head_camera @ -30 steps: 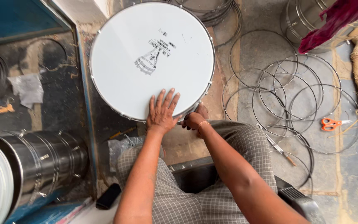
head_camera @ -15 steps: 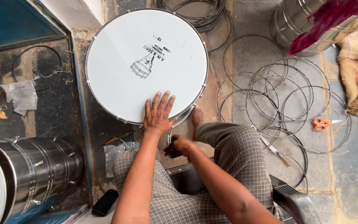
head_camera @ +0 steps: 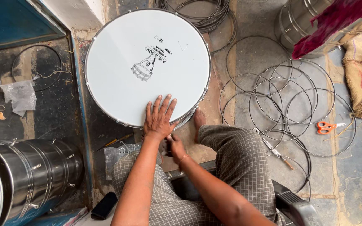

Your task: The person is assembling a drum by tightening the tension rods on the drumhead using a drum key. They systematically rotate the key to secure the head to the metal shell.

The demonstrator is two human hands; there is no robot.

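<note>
One drum [head_camera: 147, 67]: white head up, on the floor at 12 o'clock from the knees.
Left hand [head_camera: 159, 118]: flat on its near rim, fingers spread.
Right hand [head_camera: 175, 146]: just below at 6 o'clock, finger state unclear.
Scissors [head_camera: 327, 127]: orange, at 3 o'clock.

Single head view, looking steeply down, close above drum [head_camera: 147, 67] (floor-level work).

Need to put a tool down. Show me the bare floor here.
Bare floor lies between the drum and the wire rings, and at lower right beyond the orange scissors. The rings crowd the right. On the left, plastic sheet and steel drum shell fill it. The left hand presses the drumhead.
</note>
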